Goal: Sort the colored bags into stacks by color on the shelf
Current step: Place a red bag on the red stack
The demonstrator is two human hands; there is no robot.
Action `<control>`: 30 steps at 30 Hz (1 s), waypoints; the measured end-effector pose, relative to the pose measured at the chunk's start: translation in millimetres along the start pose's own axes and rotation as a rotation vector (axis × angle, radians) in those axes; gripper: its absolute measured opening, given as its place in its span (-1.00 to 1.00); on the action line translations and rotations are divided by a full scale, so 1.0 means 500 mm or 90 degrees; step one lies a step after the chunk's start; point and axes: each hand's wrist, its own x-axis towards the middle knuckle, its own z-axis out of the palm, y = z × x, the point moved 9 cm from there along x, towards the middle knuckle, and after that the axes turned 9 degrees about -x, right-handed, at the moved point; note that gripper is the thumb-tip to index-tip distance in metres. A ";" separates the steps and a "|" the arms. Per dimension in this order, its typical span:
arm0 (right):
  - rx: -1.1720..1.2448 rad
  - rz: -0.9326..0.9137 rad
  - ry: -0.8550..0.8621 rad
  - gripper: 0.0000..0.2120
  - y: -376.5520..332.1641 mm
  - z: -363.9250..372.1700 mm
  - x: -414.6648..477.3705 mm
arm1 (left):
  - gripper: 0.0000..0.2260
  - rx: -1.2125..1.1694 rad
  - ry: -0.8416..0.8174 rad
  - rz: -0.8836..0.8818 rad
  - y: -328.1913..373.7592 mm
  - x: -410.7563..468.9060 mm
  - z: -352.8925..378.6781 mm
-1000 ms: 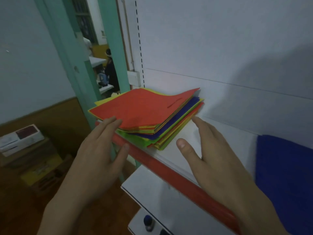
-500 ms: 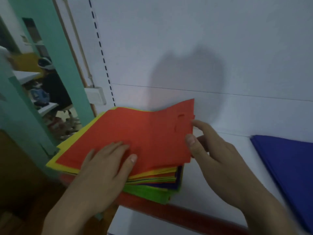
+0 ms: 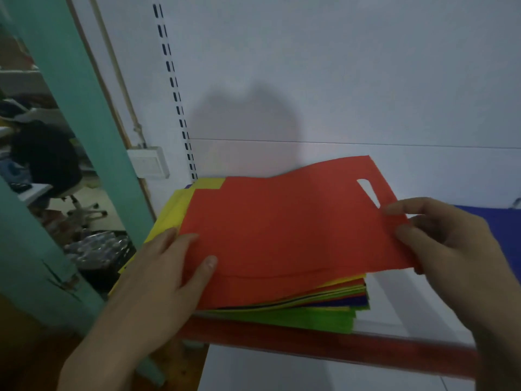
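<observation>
white back panel behind, and the shelf (image 3: pixel 394 303) carries a mixed pile (image 3: pixel 304 314) of flat bags at its left end, with red, yellow, green and blue edges showing. on top lies a red bag (image 3: pixel 282 230), its right end lifted off the pile. my left hand (image 3: pixel 158 280) lies flat with straight fingers on the pile's left end, thumb on the red bag, pressing down. my right hand (image 3: pixel 439 238) pinches the bag's right edge just below the handle slot (image 3: pixel 368 191), thumb on top. i judge the bag light, thin and limp, likely to sag and drag its neighbour along, so the edge by the slot is the place to hold. a blue stack (image 3: pixel 507 238) lies just to the right.
</observation>
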 end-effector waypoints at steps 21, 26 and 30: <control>0.096 0.036 0.070 -0.83 0.013 -0.034 -0.046 | -0.67 -0.270 0.197 0.127 0.077 0.022 -0.077; 0.068 0.035 0.099 -0.76 0.046 -0.109 -0.063 | -0.56 -0.398 0.167 0.163 0.133 0.015 -0.059; 0.048 0.038 0.100 -0.67 0.099 -0.197 -0.086 | -0.42 -0.459 0.126 0.210 0.235 -0.002 -0.020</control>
